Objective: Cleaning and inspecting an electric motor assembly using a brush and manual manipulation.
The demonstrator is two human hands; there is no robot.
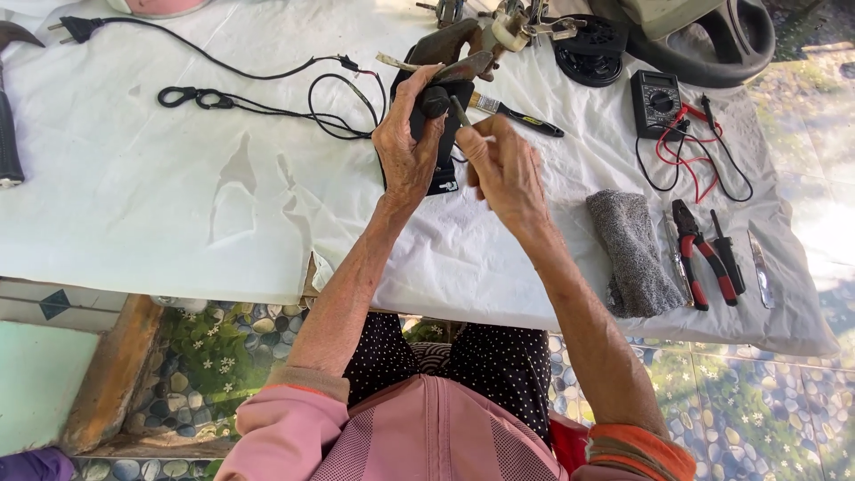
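Observation:
My left hand [407, 147] grips a black flat device [443, 134] with a round knob on its upper part, holding it upright over the white cloth [178, 205]. My right hand [500, 169] holds a thin tool [460, 110] whose tip points at the knob. A black power cord [267, 76] runs from the device to a plug at the far left. Behind the device lies a small paintbrush [517, 114].
A black multimeter [655, 102] with red and black leads sits at the right. A grey folded cloth [634, 254], red-handled pliers [699, 254], a screwdriver and a blade lie near the right edge. A black round part and a steering wheel are at the top right.

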